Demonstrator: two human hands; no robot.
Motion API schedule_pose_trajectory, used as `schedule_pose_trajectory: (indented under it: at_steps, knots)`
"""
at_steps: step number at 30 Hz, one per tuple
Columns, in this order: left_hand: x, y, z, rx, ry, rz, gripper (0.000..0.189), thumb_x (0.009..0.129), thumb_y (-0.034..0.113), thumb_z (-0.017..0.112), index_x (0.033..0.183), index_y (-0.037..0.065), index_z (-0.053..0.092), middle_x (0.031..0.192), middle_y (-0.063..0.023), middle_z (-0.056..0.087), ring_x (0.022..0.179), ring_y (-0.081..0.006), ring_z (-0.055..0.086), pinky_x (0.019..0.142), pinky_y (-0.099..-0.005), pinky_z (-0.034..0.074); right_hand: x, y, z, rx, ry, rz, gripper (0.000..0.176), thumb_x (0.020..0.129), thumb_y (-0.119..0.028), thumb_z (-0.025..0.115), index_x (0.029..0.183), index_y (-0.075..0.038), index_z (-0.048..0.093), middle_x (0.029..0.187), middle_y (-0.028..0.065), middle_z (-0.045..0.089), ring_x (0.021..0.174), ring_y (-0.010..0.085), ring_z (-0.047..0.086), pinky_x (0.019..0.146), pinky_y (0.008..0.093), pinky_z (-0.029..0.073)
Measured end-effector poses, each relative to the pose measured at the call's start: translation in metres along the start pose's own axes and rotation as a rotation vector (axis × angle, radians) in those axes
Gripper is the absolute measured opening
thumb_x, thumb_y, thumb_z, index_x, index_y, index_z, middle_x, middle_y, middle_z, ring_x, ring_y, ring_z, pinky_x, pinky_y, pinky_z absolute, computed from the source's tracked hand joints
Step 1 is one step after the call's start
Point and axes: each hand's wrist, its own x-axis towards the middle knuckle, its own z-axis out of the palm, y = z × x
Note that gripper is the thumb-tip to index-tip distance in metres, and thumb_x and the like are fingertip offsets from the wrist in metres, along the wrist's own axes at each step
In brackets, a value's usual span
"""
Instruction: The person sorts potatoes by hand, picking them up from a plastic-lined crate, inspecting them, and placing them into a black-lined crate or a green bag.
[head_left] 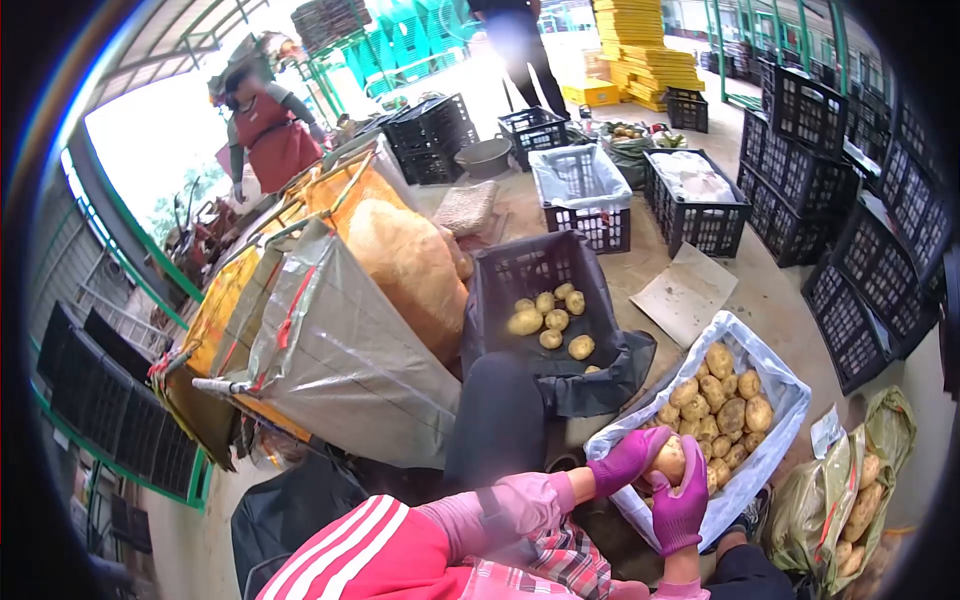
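Both my hands wear purple gloves and meet over the near left side of a crate lined with pale blue plastic (pixel 795 400). Between them is a large potato (pixel 669 459). My left hand (pixel 626 462) closes on it from the left, and my right hand (pixel 681 508) grips it from below and the right. Many loose potatoes (pixel 731 413) fill the lined crate under and beyond my hands. To the left, a crate with a black liner (pixel 515 262) holds several more potatoes (pixel 556 319) on its bottom.
A tall grey woven sack on a frame (pixel 330 345) stands at left beside an orange mesh sack (pixel 405 265). At right are an open sack of potatoes (pixel 861 510) and stacked black crates (pixel 800 190). Cardboard (pixel 686 293) lies on the floor. A person in a red apron (pixel 272 140) stands behind.
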Motion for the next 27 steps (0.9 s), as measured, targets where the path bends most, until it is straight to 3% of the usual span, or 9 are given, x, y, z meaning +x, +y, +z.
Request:
schedule_pose_trajectory:
  at_steps: [4,6,10,14,15,16,18,20,27]
  knots:
    - [-0.009,-0.005,0.002,-0.266,0.077,-0.186,0.029,0.096,0.019,0.055,0.121,0.003,0.057,0.113,-0.0166,0.064,0.106,-0.0279,0.063,0.088,-0.0372,0.054,0.002,-0.006,-0.002,0.088,-0.017,0.030,0.068,0.082,-0.018,0.077,0.139,0.002,0.046,0.136,0.0196,0.054,0.127,0.0338,0.052,0.107,0.0402,0.041]
    - [-0.014,0.001,-0.006,-0.204,0.166,-0.132,0.033,0.104,0.027,0.041,0.119,0.003,0.058,0.110,-0.0155,0.064,0.103,-0.0249,0.064,0.086,-0.0367,0.055,0.005,-0.005,0.003,0.189,0.039,0.074,0.068,0.084,-0.024,0.076,0.139,0.003,0.047,0.136,0.0172,0.054,0.125,0.0311,0.054,0.106,0.0392,0.042]
    - [-0.010,0.067,-0.039,-1.110,-0.054,-0.709,0.048,0.106,0.044,0.038,0.118,0.002,0.059,0.107,-0.0112,0.064,0.098,-0.0210,0.065,0.088,-0.0341,0.052,0.006,0.005,0.008,0.075,0.032,0.032,0.067,0.088,-0.022,0.073,0.142,0.004,0.042,0.143,0.0191,0.046,0.132,0.0329,0.048,0.110,0.0412,0.037]
    - [-0.007,0.023,-0.006,-0.446,0.300,-0.191,0.054,0.102,0.053,0.043,0.116,0.003,0.060,0.106,-0.0098,0.064,0.095,-0.0197,0.063,0.083,-0.0342,0.052,0.010,-0.002,0.008,0.301,-0.043,0.159,0.076,0.084,-0.008,0.073,0.148,0.002,0.034,0.145,0.0159,0.044,0.129,0.0265,0.049,0.107,0.0366,0.043]
    - [-0.011,0.032,-0.020,-0.476,0.212,-0.269,0.049,0.103,0.047,0.044,0.119,0.004,0.060,0.104,-0.0123,0.065,0.095,-0.0218,0.063,0.084,-0.0347,0.051,0.011,0.006,0.008,0.361,-0.057,0.188,0.081,0.082,-0.005,0.074,0.150,0.000,0.030,0.146,0.0145,0.044,0.129,0.0249,0.050,0.105,0.0346,0.045]
    - [-0.014,0.014,-0.013,-0.108,0.238,-0.025,0.035,0.096,0.027,0.059,0.121,0.003,0.053,0.105,-0.0175,0.063,0.094,-0.0339,0.064,0.080,-0.0400,0.052,0.012,0.007,0.006,0.510,-0.071,0.237,0.080,0.083,-0.011,0.076,0.149,0.000,0.032,0.145,0.0144,0.044,0.128,0.0249,0.050,0.105,0.0344,0.045]
    - [-0.011,0.002,-0.016,0.224,0.356,0.235,0.031,0.095,0.019,0.058,0.120,0.001,0.055,0.105,-0.0213,0.064,0.093,-0.0372,0.065,0.078,-0.0423,0.053,0.014,-0.002,0.001,0.469,-0.032,0.136,0.080,0.085,-0.022,0.078,0.148,0.000,0.034,0.140,0.0149,0.049,0.124,0.0233,0.052,0.102,0.0330,0.045]
    - [-0.005,0.050,-0.050,-0.697,0.160,-0.454,0.047,0.106,0.040,0.040,0.121,-0.001,0.058,0.102,-0.0124,0.068,0.077,-0.0207,0.069,0.067,-0.0310,0.058,0.017,-0.014,-0.010,0.738,-0.008,0.279,0.082,0.087,-0.033,0.078,0.148,0.001,0.035,0.134,0.0140,0.052,0.117,0.0188,0.055,0.096,0.0301,0.048]
    - [0.000,0.055,-0.057,-0.948,-0.167,-0.708,0.069,0.101,0.061,0.034,0.135,0.002,0.049,0.112,-0.0143,0.066,0.091,-0.0244,0.070,0.081,-0.0369,0.059,0.018,-0.003,-0.016,0.551,0.067,0.119,0.079,0.084,-0.030,0.080,0.146,-0.001,0.040,0.136,0.0133,0.054,0.122,0.0212,0.055,0.102,0.0328,0.045]
